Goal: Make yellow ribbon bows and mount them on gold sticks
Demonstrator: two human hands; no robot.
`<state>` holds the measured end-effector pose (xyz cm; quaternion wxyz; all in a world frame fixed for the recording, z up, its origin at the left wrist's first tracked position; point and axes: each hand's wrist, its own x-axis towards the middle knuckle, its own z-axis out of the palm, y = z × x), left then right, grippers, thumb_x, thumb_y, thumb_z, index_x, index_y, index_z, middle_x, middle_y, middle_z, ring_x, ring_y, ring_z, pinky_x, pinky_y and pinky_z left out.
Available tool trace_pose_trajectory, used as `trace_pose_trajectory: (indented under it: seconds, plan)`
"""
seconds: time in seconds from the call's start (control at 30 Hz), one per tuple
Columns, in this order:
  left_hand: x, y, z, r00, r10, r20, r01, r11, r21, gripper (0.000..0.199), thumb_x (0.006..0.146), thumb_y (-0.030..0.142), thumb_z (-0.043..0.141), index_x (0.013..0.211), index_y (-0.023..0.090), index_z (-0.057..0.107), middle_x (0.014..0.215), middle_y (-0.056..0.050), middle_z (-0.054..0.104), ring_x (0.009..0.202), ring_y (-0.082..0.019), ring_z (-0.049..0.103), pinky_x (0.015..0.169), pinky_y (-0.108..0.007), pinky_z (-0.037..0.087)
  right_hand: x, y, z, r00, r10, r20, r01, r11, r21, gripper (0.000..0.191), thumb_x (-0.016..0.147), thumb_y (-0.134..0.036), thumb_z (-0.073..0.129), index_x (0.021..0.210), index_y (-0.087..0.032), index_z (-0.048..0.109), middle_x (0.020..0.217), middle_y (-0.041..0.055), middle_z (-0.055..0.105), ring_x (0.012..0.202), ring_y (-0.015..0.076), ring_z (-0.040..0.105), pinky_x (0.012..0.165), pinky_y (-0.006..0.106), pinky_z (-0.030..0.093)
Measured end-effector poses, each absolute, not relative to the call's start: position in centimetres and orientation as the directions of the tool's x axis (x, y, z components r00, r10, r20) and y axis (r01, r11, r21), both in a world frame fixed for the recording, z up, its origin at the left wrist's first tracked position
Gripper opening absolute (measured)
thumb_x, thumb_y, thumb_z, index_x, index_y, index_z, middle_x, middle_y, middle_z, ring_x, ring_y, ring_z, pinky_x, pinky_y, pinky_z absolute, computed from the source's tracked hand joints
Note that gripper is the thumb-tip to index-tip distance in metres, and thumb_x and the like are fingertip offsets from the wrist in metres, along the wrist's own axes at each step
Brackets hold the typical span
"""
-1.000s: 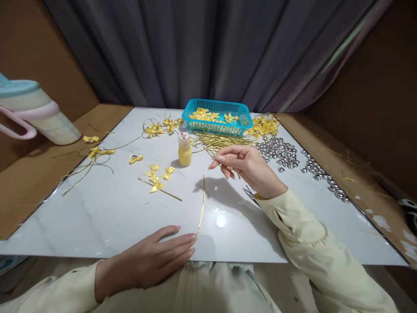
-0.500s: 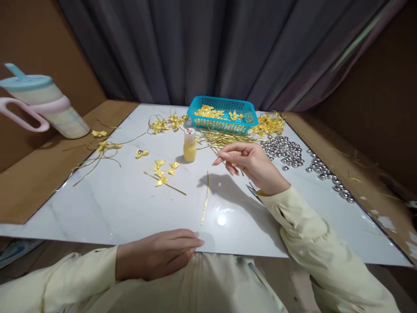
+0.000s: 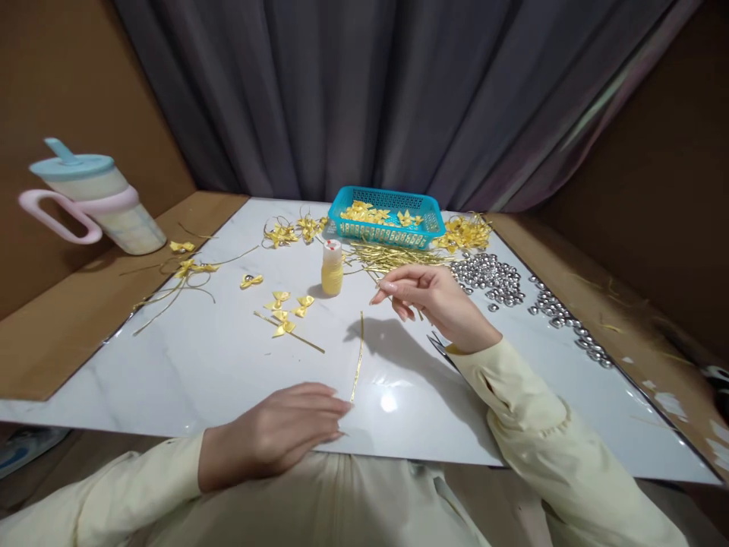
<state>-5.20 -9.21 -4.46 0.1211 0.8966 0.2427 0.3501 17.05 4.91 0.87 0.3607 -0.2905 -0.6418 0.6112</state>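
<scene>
My right hand (image 3: 436,304) is raised over the white table, thumb and index finger pinched together; whatever they hold, if anything, is too small to make out. My left hand (image 3: 279,429) rests at the table's front edge with its fingers stretched out, the fingertips beside the lower end of a gold tie (image 3: 358,357). Left of that tie lie several yellow bows (image 3: 283,327) and another gold tie (image 3: 307,345). Behind them stands a small bottle (image 3: 331,273) with yellow contents. Scissors (image 3: 440,346) are partly hidden under my right wrist.
A blue basket (image 3: 392,237) of yellow bows stands at the back, gold ties (image 3: 392,257) before it. Silver beads (image 3: 490,273) spread at the right. Finished-looking bows with ties (image 3: 280,232) lie at the back left. A tumbler (image 3: 122,216) stands far left.
My left hand has moved slightly forward onto the table edge, its fingers now more spread. My right hand keeps its pinch. The whole view has shifted a little.
</scene>
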Motion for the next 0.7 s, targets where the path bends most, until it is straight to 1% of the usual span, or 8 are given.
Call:
trace_pose_trajectory:
  seconds: [0.07,0.1,0.2,0.3,0.37,0.47,0.57,0.7]
  plan:
    - [-5.3,-8.0,-3.0,0.488,0.65,0.583,0.448,-0.759,0.471,0.016,0.086,0.008,0.056,0.096,0.014,0.067,0.091,-0.008,0.074,0.09,-0.018,0.068,0.085,-0.032,0.055,17.1,4.6,1.2,-0.624,0.778,0.078,-0.022,0.083,-0.996,0.015,0.079,-0.028,0.066,0.08,-0.013,0.067,0.077,0.0072,0.071,0.046,0.0063,0.049,0.043,0.021,0.035]
    - [-5.3,-7.2,-2.1,0.405,0.732,0.548,0.502,-0.679,0.536,0.014,0.085,0.011,0.058,0.091,0.016,0.069,0.089,-0.007,0.074,0.086,-0.018,0.068,0.08,-0.031,0.056,17.1,4.4,1.4,-0.65,0.758,0.056,0.005,0.078,-0.997,0.016,0.079,-0.028,0.066,0.079,-0.013,0.067,0.076,0.0071,0.071,0.047,0.0064,0.049,0.043,0.021,0.036]
    - [-5.4,-4.7,0.7,0.218,0.937,0.271,0.581,-0.348,0.736,0.01,0.08,0.022,0.065,0.075,0.019,0.072,0.076,-0.002,0.074,0.069,-0.016,0.069,0.061,-0.024,0.057,16.9,3.7,1.8,-0.711,0.703,-0.007,0.06,0.051,-0.997,0.017,0.078,-0.029,0.067,0.079,-0.012,0.067,0.072,0.0065,0.07,0.047,0.0066,0.05,0.045,0.02,0.039]
    - [-5.3,-2.7,1.9,0.18,0.983,0.041,0.503,-0.128,0.855,0.015,0.078,0.025,0.065,0.066,0.017,0.07,0.067,-0.002,0.073,0.061,-0.016,0.068,0.052,-0.021,0.054,16.6,3.1,2.1,-0.73,0.679,-0.08,0.104,-0.006,-0.995,0.019,0.078,-0.031,0.068,0.076,-0.012,0.065,0.069,0.0061,0.069,0.047,0.0068,0.05,0.045,0.02,0.041]
    - [-5.1,-2.0,1.5,0.161,0.986,-0.045,0.403,-0.024,0.915,0.016,0.078,0.027,0.065,0.067,0.015,0.068,0.067,-0.003,0.073,0.06,-0.016,0.068,0.052,-0.022,0.055,16.3,2.9,2.1,-0.739,0.66,-0.135,0.135,-0.051,-0.989,0.021,0.077,-0.033,0.069,0.076,-0.012,0.065,0.068,0.0065,0.069,0.047,0.0072,0.05,0.046,0.021,0.042]
    - [-4.9,-1.9,0.1,0.119,0.99,-0.07,0.32,0.028,0.947,0.017,0.078,0.028,0.065,0.069,0.014,0.066,0.067,-0.003,0.072,0.059,-0.015,0.068,0.054,-0.022,0.055,15.8,2.6,2.0,-0.747,0.629,-0.216,0.172,-0.132,-0.976,0.024,0.076,-0.034,0.07,0.077,-0.011,0.066,0.068,0.0072,0.069,0.046,0.0074,0.051,0.045,0.02,0.042]
    - [-5.0,-2.2,-0.7,0.102,0.994,-0.026,0.364,-0.013,0.931,0.017,0.078,0.026,0.065,0.066,0.014,0.066,0.064,-0.002,0.071,0.059,-0.014,0.066,0.054,-0.021,0.052,15.2,2.4,1.7,-0.743,0.61,-0.273,0.191,-0.198,-0.961,0.025,0.076,-0.036,0.07,0.074,-0.011,0.067,0.068,0.0074,0.069,0.044,0.0076,0.051,0.045,0.021,0.042]
    - [-5.5,-2.4,-0.8,0.085,0.995,0.056,0.436,-0.087,0.896,0.016,0.077,0.023,0.064,0.064,0.016,0.067,0.064,0.0,0.071,0.062,-0.013,0.065,0.056,-0.02,0.05,14.5,2.2,1.1,-0.714,0.639,-0.287,0.169,-0.241,-0.956,0.026,0.075,-0.036,0.071,0.07,-0.01,0.068,0.067,0.0085,0.07,0.044,0.0078,0.051,0.046,0.022,0.042]
